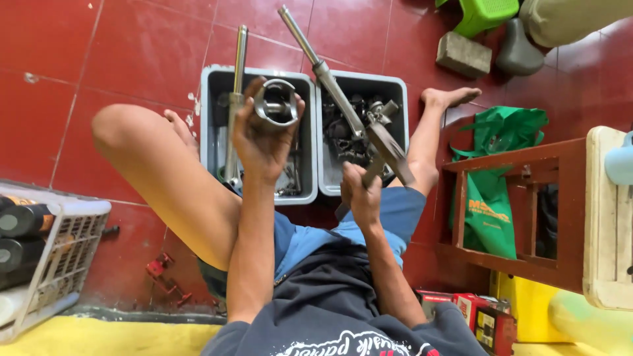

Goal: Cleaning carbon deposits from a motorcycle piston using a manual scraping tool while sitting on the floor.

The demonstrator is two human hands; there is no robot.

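Two grey plastic bins (212, 118) sit side by side on the red tiled floor (132, 53) at your twelve o'clock, between your spread bare legs. Your left hand (264, 142) is raised over the left bin, fingers curled around a round metal piston (277, 102), its hollow underside turned up toward you. Your right hand (361, 191) is closed tight on the handle of a hammer (389, 153), whose dark head angles up toward one o'clock over the right bin. That right bin (395, 89) holds a heap of dark greasy engine parts (346, 132). One long metal fork tube (330, 79) lies slantwise across the shared rims of the bins, pointing to eleven o'clock; another tube (236, 86) stands nearly straight in the left bin.

At your three o'clock stands a reddish wooden stool frame (521, 211) with a green shopping bag (494, 191) just behind it. At one o'clock, farther off, lie a grey brick (463, 55) and a green plastic stool (484, 14). At your eight o'clock a white plastic basket (59, 250) holds dark bottles (23, 221). A small red metal part (161, 270) lies on the floor near your left thigh, at seven o'clock. Red and yellow boxes (481, 316) rest at your four o'clock.
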